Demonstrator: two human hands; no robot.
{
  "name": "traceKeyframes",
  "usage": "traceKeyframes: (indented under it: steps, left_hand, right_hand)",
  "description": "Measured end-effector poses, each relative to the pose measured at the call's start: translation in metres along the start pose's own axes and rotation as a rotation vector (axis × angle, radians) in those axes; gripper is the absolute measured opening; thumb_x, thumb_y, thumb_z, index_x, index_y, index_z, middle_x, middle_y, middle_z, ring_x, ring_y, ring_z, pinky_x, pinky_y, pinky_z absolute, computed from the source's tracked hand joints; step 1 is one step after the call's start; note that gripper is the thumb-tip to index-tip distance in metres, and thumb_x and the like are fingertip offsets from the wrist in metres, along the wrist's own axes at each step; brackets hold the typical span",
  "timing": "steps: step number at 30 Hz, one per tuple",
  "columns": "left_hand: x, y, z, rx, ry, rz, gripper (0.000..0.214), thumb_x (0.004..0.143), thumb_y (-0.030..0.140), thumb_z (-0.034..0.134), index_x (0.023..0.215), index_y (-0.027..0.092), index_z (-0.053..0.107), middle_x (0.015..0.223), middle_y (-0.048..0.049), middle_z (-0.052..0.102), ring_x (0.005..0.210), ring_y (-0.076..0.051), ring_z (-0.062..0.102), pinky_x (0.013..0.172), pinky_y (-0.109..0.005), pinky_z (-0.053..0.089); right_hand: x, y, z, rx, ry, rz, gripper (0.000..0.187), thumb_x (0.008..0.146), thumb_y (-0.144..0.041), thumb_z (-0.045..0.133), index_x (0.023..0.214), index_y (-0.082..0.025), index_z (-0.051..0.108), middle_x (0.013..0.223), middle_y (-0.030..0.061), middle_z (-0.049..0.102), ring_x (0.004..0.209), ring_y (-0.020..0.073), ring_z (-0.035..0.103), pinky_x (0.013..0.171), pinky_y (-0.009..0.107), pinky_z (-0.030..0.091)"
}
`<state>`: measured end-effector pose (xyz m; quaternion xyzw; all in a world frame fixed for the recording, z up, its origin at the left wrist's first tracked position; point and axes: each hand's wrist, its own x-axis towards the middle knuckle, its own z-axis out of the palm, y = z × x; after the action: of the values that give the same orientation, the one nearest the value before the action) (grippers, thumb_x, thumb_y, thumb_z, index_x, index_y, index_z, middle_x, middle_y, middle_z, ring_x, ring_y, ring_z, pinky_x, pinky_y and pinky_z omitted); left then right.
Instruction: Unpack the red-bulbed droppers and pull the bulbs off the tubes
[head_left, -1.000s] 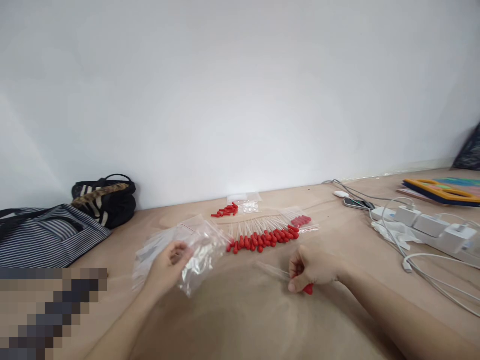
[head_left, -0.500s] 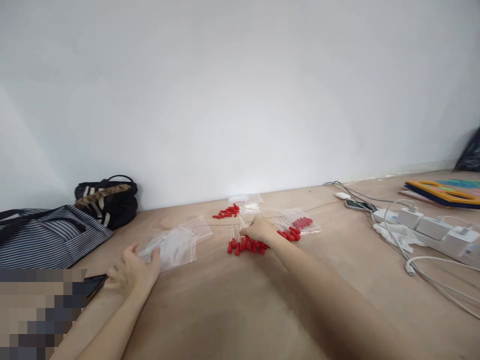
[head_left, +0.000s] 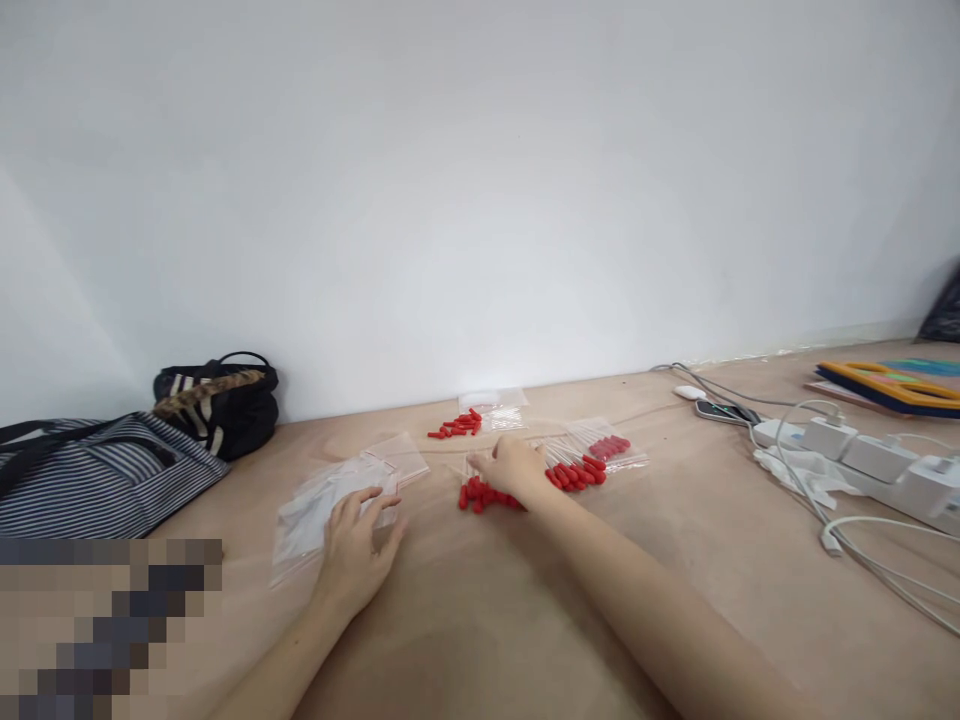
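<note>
My left hand point(head_left: 360, 545) lies flat with fingers spread on a pile of clear zip bags point(head_left: 330, 500) on the brown surface. My right hand point(head_left: 512, 466) reaches forward onto a row of clear droppers with red bulbs point(head_left: 525, 480), its fingers curled down over them; what they grip is hidden. A bag holding several red-bulbed droppers point(head_left: 607, 447) lies just right of that hand. Loose red caps point(head_left: 456, 425) and a small clear bag point(head_left: 501, 410) lie farther back.
A striped bag point(head_left: 97, 470) and a black bag point(head_left: 217, 395) sit at the left by the white wall. At the right lie a power strip with chargers and white cables point(head_left: 862, 455), a phone point(head_left: 724, 411) and a colourful board point(head_left: 885, 385).
My left hand moved right onto the zip bags and flattened. My right hand, which a second ago held a dropper near me, stays reached out over the dropper row.
</note>
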<state>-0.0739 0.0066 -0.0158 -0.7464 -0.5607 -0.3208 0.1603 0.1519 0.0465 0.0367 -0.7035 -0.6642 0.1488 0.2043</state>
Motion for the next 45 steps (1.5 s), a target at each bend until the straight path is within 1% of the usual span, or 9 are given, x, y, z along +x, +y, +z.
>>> traceKeyframes:
  steps: [4,7,13,18,21,26,30,40,45]
  left_hand:
    - [0.001,0.006,0.007,-0.18,-0.128,0.128,0.033,0.081,0.037,0.043,0.105,0.018,0.056,0.111,-0.0091,0.054,0.103,-0.023,0.051,0.09,-0.038,0.042]
    - [0.003,0.022,0.013,-0.225,-0.199,0.165,0.035,0.084,0.037,0.039,0.112,0.021,0.052,0.116,-0.0069,0.053,0.109,-0.021,0.05,0.094,-0.035,0.04]
    - [0.02,0.057,0.032,-0.243,-0.319,0.07,0.049,0.086,0.04,0.035,0.131,0.021,0.034,0.123,-0.0087,0.047,0.115,-0.022,0.043,0.096,-0.036,0.036]
    - [0.044,0.072,0.058,-0.106,-0.344,-0.129,0.044,0.088,0.039,0.029,0.128,0.025,0.041,0.098,-0.0087,0.054,0.099,-0.024,0.05,0.09,-0.041,0.038]
    - [0.066,0.07,0.07,-0.08,-0.326,-0.21,0.043,0.09,0.034,0.022,0.126,0.025,0.044,0.104,-0.0094,0.053,0.104,-0.025,0.047,0.09,-0.041,0.036]
    - [0.11,0.061,0.085,-0.125,-0.44,-0.05,0.031,0.088,0.027,0.037,0.106,0.024,0.062,0.114,-0.0048,0.055,0.11,-0.022,0.045,0.095,-0.034,0.035]
    - [0.133,0.062,0.101,-0.115,-0.536,0.049,0.021,0.083,0.022,0.05,0.101,0.024,0.062,0.109,-0.0042,0.059,0.103,-0.021,0.052,0.089,-0.036,0.041]
    - [0.152,0.064,0.123,-0.005,-0.555,0.075,0.029,0.086,0.03,0.049,0.112,0.016,0.05,0.112,-0.0077,0.053,0.093,-0.018,0.056,0.078,-0.038,0.048]
    - [0.153,0.064,0.112,-0.069,-0.502,0.13,0.015,0.086,0.021,0.047,0.097,0.015,0.056,0.107,-0.0082,0.054,0.094,-0.02,0.055,0.079,-0.036,0.045]
  right_hand:
    - [0.014,0.057,-0.029,0.019,0.238,0.14,0.035,0.076,-0.05,0.045,0.087,-0.022,0.063,0.09,0.006,0.066,0.093,0.022,0.056,0.091,0.042,0.027]
    - [0.021,0.116,-0.051,-0.009,0.321,0.314,0.034,0.081,-0.042,0.039,0.094,-0.02,0.062,0.1,0.011,0.062,0.097,0.0247,0.054,0.088,0.045,0.028]
    - [0.023,0.193,-0.055,-0.023,0.31,0.524,0.041,0.076,-0.049,0.042,0.091,-0.017,0.064,0.096,0.0152,0.062,0.098,0.0317,0.053,0.085,0.051,0.03]
    - [0.027,0.198,-0.036,0.002,0.275,0.526,0.041,0.075,-0.053,0.042,0.086,-0.022,0.066,0.092,0.0113,0.064,0.095,0.0294,0.056,0.087,0.051,0.03]
    - [0.027,0.196,-0.032,0.009,0.29,0.52,0.039,0.075,-0.053,0.042,0.088,-0.024,0.065,0.093,0.0095,0.064,0.096,0.0279,0.055,0.088,0.051,0.03]
    - [0.026,0.2,-0.031,0.009,0.31,0.519,0.038,0.076,-0.052,0.042,0.089,-0.025,0.065,0.093,0.0088,0.064,0.097,0.0276,0.055,0.088,0.052,0.028]
    - [0.027,0.2,-0.031,0.009,0.313,0.52,0.038,0.076,-0.052,0.043,0.089,-0.024,0.065,0.093,0.0094,0.064,0.097,0.028,0.055,0.089,0.052,0.027]
    - [0.029,0.2,-0.03,-0.002,0.312,0.511,0.037,0.076,-0.052,0.043,0.089,-0.025,0.065,0.095,0.0079,0.064,0.096,0.0269,0.055,0.089,0.052,0.027]
    - [0.029,0.201,-0.029,-0.014,0.314,0.507,0.036,0.076,-0.051,0.043,0.087,-0.025,0.065,0.092,0.0079,0.065,0.096,0.0267,0.055,0.09,0.051,0.026]
